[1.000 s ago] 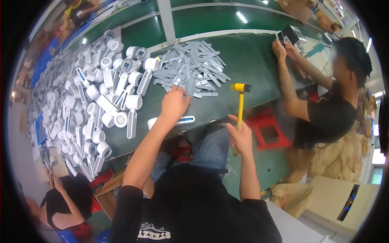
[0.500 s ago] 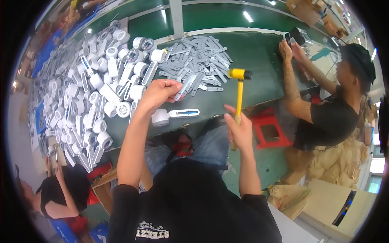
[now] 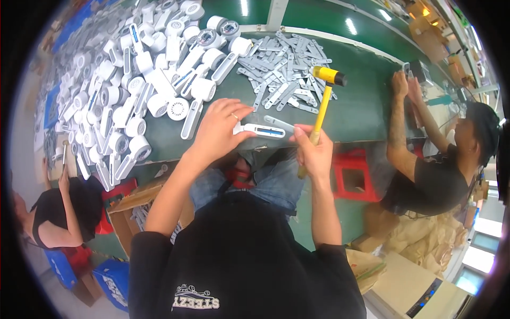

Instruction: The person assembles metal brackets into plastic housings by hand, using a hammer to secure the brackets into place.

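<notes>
Over the surface's (image 3: 366, 101) near edge: one white fan (image 3: 263, 131), gripped by the left hand (image 3: 220, 127) at its nine o'clock. At three o'clock: right hand (image 3: 314, 154), wrapped round one yellow hammer (image 3: 323, 109), pinching one grey strip (image 3: 278, 124); such shared holding could let the strip slip.

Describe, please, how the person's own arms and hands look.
Both forearms are bare below the short sleeves of a black T-shirt. The left hand wears a slim metallic ring on one finger; the right hand shows none, and neither is gloved.
</notes>
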A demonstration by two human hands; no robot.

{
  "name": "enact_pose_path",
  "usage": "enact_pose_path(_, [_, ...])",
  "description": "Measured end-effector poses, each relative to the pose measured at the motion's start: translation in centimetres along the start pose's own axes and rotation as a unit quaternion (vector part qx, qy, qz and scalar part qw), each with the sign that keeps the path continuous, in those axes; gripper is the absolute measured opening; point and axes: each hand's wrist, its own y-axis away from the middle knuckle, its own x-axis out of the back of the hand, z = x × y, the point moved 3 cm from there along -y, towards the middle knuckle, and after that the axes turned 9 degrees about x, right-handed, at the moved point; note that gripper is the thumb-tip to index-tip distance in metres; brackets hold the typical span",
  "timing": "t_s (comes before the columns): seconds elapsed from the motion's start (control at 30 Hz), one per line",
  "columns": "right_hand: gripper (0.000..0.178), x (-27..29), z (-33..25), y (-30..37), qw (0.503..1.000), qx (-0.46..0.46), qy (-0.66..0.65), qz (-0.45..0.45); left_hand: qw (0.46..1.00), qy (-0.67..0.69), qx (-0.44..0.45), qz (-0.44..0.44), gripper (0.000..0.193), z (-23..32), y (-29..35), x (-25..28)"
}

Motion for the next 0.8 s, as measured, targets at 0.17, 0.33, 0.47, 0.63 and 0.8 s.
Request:
enact_pose_path(0.17, [0.023, -2.3, 2.3, -0.3, 0.994, -0.017, 0.090, -0.059, 0.997, 0.012, 0.055, 0.043, 0.072, -1.1, 2.5, -2.6])
enact_pose_path(0.33, [0.019, -2.3, 2.2, -1.0, 0.970, 0.057, 0.213, -0.100, 0.997, 0.042, 0.023, 0.061, 0.069, -1.3, 2.5, -3.1])
enact_pose_path(0.47, [0.020, -2.0, 1.9, -1.9, 0.964, 0.022, 0.224, -0.139, 0.994, 0.033, -0.051, 0.092, 0.043, -1.7, 2.3, -3.3])
enact_pose_path(0.63, [0.019, -2.6, 0.3, -3.2, 0.959, -0.032, 0.230, -0.163, 0.991, 0.013, -0.101, 0.087, 0.022, -1.3, 2.1, -2.9])
enact_pose_path(0.8, [0.025, -3.0, -0.1, -3.0, 0.953, -0.096, 0.237, -0.161, 0.991, -0.010, -0.112, 0.076, 0.022, -1.2, 2.1, -2.9])
